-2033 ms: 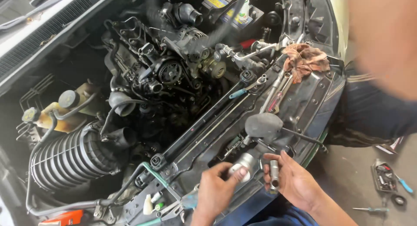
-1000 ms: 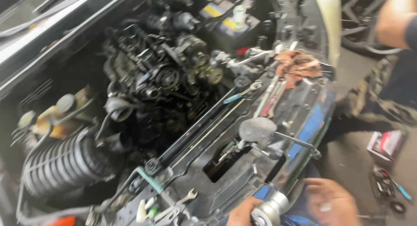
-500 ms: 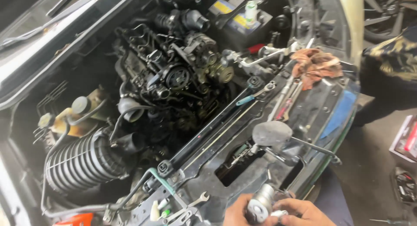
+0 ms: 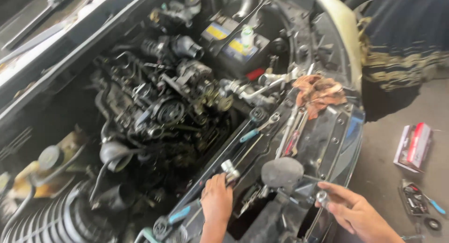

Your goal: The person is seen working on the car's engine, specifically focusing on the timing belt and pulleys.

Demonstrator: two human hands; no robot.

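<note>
A red and white box (image 4: 413, 146) lies on the floor (image 4: 374, 149) at the right of the frame, and a small open case (image 4: 414, 199) with tools lies just below it. At the top middle sits a black battery (image 4: 236, 49) with yellow and blue labels, and a small white bottle (image 4: 247, 36) with a green band stands on it. At the bottom middle, the left hand (image 4: 217, 199) is closed around a shiny silver socket (image 4: 230, 170), which pokes up from the fingers over the black front bar (image 4: 262, 145) of the car. It is round, short and bright. At the lower right, the right hand (image 4: 354, 210) pinches a smaller silver part (image 4: 322, 196) between thumb and fingers. A round grey horn (image 4: 282, 172) sits between the two hands. An orange rag (image 4: 318, 93) lies on the bar at the upper right, with wrenches (image 4: 291, 131) beside it. A blue-handled tool (image 4: 255, 131) lies near the middle. The dark engine (image 4: 163, 107) fills the middle left. Another person in dark clothes (image 4: 407, 32) stands at the upper right.
</note>
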